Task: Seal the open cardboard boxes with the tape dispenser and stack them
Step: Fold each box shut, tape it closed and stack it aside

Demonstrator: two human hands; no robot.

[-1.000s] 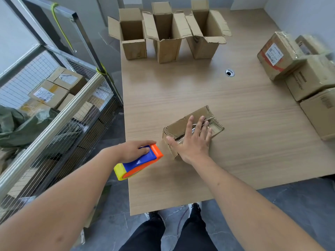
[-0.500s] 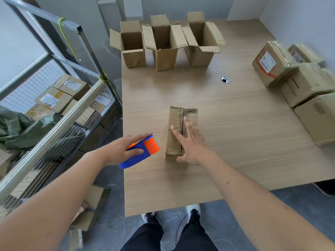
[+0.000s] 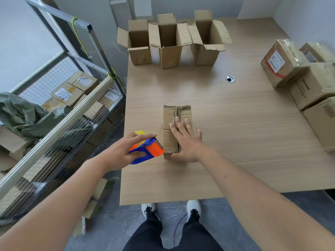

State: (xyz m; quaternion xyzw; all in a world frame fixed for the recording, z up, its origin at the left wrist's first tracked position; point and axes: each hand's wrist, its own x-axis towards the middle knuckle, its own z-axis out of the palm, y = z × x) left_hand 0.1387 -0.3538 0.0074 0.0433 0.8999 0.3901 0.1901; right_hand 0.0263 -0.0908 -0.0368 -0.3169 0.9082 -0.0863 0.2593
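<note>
I see the left hand (image 3: 121,154) gripping the tape dispenser (image 3: 147,149), its toothed edge touching the near end of the closed box (image 3: 174,122) at table (image 3: 235,142) centre. Right hand (image 3: 188,142) presses flat on the box, fingers straight. Three open boxes (image 3: 170,44) stand at 12 o'clock.

Head camera looks steeply down, close above the table (image 3: 235,142).

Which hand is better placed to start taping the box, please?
Left. The left hand already grips the tape dispenser at the near end of the box; the right hand lies flat on top.
</note>
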